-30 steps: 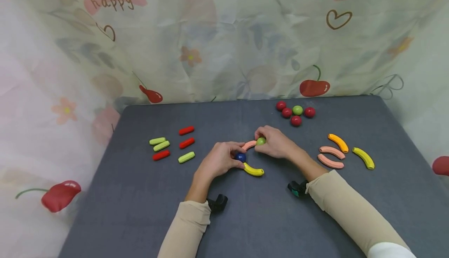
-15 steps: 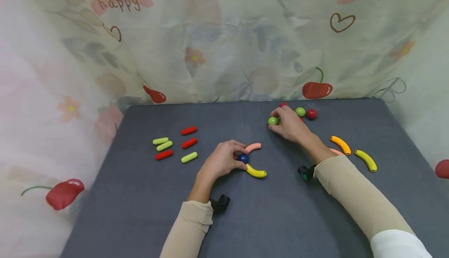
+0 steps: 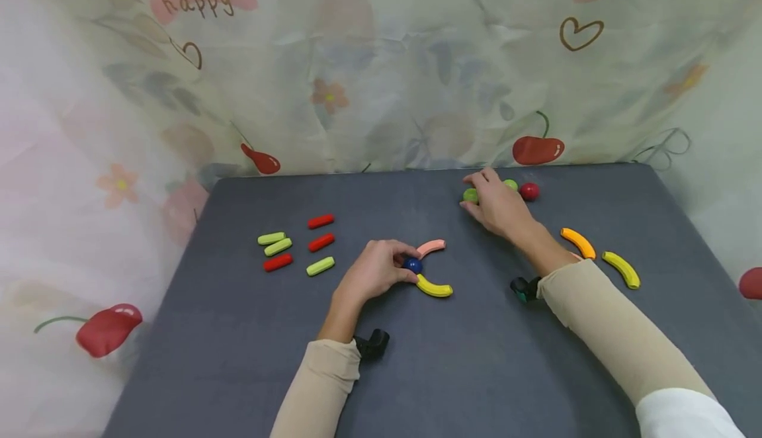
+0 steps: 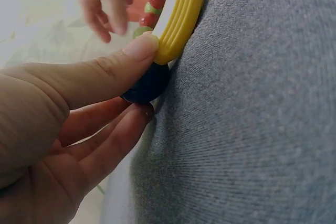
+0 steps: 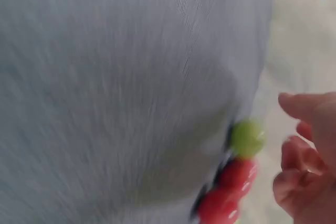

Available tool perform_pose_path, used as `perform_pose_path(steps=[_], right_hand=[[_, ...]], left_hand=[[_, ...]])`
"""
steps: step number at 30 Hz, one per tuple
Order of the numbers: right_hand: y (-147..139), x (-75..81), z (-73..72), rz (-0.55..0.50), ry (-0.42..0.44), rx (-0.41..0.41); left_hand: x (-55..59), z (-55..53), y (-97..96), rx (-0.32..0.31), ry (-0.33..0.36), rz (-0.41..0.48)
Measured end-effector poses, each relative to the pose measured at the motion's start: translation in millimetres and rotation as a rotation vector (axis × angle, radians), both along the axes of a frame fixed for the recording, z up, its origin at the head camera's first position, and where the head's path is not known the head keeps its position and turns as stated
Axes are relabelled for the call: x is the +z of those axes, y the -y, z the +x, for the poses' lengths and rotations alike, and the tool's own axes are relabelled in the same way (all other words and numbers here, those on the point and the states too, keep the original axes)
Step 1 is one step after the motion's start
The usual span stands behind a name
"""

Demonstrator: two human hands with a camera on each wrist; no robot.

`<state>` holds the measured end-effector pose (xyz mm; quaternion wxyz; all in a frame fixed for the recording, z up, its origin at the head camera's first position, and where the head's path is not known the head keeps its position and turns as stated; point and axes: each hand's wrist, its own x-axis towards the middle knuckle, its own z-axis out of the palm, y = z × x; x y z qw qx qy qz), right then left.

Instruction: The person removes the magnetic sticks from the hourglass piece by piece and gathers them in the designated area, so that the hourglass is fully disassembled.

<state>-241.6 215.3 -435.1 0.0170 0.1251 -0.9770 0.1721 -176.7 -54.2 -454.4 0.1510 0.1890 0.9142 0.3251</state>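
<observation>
Thumb and fingers of my left hand (image 3: 375, 270) pinch a blue ball (image 3: 413, 265) on the table. In the left wrist view the thumb also touches the end of a yellow curved piece (image 4: 181, 22), which meets the blue ball. A pink curved piece (image 3: 431, 247) lies at the ball's other side, close to the index finger. My right hand (image 3: 499, 204) is over the balls at the back, fingers spread. The right wrist view, blurred, has this hand apart from a green ball (image 5: 247, 139) beside red balls (image 5: 237, 176).
Short red sticks (image 3: 321, 242) and light green sticks (image 3: 320, 266) lie on the left of the grey table (image 3: 238, 358). Orange (image 3: 578, 243) and yellow curved pieces (image 3: 621, 270) lie right, pink ones mostly under the right forearm. A red ball (image 3: 529, 191) sits near the back edge.
My right hand has carried the green ball from beside the pink curved piece to the back balls and let it go there. The left hand has stayed at the blue ball.
</observation>
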Motion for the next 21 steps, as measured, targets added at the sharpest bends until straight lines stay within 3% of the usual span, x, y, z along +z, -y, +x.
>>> perform_pose_path(steps=[4,6,9,11,15,18,21], right_hand=[[18.2,-2.4,22.0,-0.087,0.072,0.179],[26.6,-8.4,31.2,-0.081,0.125,0.267],[38.4,-15.9,40.6,-0.054,0.152,0.325],[42.9,-18.3,43.9,-0.037,0.145,0.313],[43.5,-14.6,44.5,-0.028,0.100,0.190],[34.8,-3.6,43.3,-0.068,0.077,0.075],[17.4,9.8,47.0,-0.106,0.071,0.018]], left_hand=[[0.1,-0.5,-0.3,-0.013,-0.019,0.019],[-0.4,0.2,-1.0,-0.018,-0.019,0.030],[-1.2,1.1,-1.2,-0.022,-0.015,0.033],[-1.7,1.7,-1.5,-0.021,-0.015,0.026],[-2.2,1.8,-2.3,-0.029,-0.030,0.007],[-1.8,1.4,-2.3,-0.026,-0.031,-0.004],[-0.3,0.6,-1.7,-0.018,-0.021,-0.007]])
